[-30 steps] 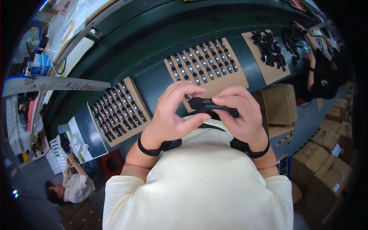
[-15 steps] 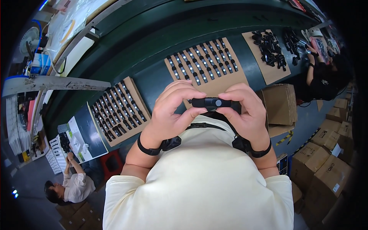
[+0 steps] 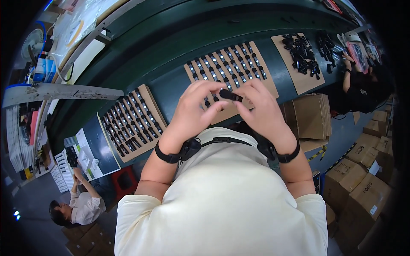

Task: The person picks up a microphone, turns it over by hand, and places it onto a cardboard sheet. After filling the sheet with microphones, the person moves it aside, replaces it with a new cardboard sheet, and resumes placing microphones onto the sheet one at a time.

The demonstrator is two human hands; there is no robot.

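two hands meet above the cardboard tray (image 3: 260, 87): our left hand (image 3: 193, 112) and right hand (image 3: 261, 112) pinch a small, smooth black oblong piece (image 3: 230, 95) between fingertips, fingers narrowed on its ends, over rows of like parts.

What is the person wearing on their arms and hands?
Both hands are bare, with no gloves. The left hand and right hand each have a black wrist strap carrying a small black device. The short cream T-shirt sleeves leave the forearms uncovered.
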